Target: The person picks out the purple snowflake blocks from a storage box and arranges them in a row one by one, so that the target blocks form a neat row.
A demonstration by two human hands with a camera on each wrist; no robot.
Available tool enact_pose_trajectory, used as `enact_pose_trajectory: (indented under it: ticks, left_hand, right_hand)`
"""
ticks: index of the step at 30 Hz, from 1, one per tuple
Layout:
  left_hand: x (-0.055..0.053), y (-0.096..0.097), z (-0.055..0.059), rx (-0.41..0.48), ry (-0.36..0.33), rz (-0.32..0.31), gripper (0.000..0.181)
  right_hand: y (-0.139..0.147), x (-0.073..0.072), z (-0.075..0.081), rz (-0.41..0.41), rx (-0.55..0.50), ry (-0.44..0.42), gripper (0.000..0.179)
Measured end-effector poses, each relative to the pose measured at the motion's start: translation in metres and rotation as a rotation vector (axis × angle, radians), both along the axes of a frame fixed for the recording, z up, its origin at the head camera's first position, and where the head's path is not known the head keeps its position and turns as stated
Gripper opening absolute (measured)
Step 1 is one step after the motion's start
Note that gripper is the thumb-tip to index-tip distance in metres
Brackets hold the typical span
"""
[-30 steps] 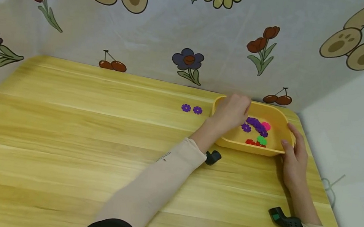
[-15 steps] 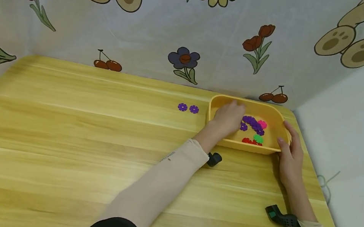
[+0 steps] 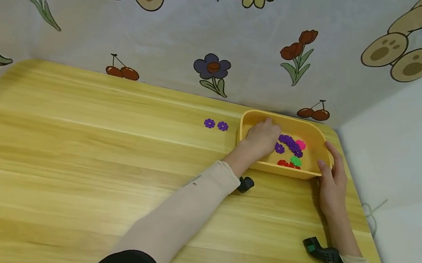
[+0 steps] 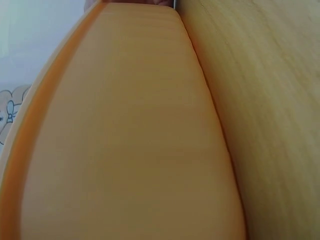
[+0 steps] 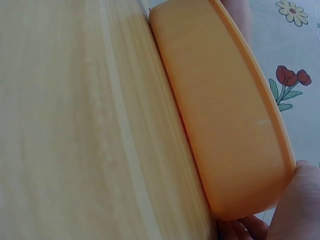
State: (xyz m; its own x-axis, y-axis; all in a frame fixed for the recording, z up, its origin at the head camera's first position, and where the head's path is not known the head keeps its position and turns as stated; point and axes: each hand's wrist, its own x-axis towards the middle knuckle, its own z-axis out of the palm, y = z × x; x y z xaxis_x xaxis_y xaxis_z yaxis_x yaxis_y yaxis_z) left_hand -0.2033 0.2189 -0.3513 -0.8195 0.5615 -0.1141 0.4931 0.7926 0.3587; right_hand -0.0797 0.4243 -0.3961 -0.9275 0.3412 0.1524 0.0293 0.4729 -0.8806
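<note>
The yellow tray (image 3: 285, 171) stood at the tabletop's (image 3: 72, 153) far right corner. The right hand (image 3: 333, 178) was clamped on its right end. The left hand (image 3: 262, 137) reached inside near the left end; its fingertips were hidden, so whether they were together or apart, or on a piece, could not be told.

Loose inside the tray were purple pieces (image 3: 291, 144), a pink piece (image 3: 300, 144), a green piece (image 3: 296, 161) and red pieces (image 3: 283, 162). Two purple discs (image 3: 216, 125) lay side by side along the tabletop's far edge, left of the tray.

Risks, as judged: the overlapping purple pieces could come up stuck together or slip from a pinch, being thin and flat. A pull by the right hand could slide the tray, shifting its contents; a leftward slide could strike the two discs.

Only the head view showed the contents. Both wrist views showed the tray's near outer wall meeting the tabletop; the right wrist view alone showed fingers low by the tray's bottom corner.
</note>
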Motion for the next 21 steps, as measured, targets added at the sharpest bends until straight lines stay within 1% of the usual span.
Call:
enact_pose_trajectory:
  ticks: [4, 8, 12, 17, 21]
  left_hand:
    - [0.0004, 0.0013, 0.0002, -0.001, -0.002, -0.001, 0.024]
    - [0.0006, 0.0017, 0.0016, -0.013, -0.003, -0.005, 0.024]
    - [0.0013, 0.0027, 0.0019, -0.001, 0.001, -0.004, 0.019]
    - [0.0012, 0.0011, 0.0024, 0.066, 0.037, -0.006, 0.009]
    - [0.0018, -0.0016, 0.0073, 0.113, 0.065, -0.011, 0.012]
  right_hand:
    - [0.0004, 0.0014, -0.001, 0.001, 0.02, 0.002, 0.051]
    - [0.0003, -0.0001, -0.0006, 0.009, 0.016, 0.007, 0.051]
    - [0.0021, -0.0013, -0.0009, 0.017, 0.012, 0.014, 0.051]
    - [0.0014, -0.0004, -0.001, 0.017, 0.026, 0.006, 0.051]
    - [0.0017, -0.0002, -0.0013, 0.007, 0.062, -0.002, 0.051]
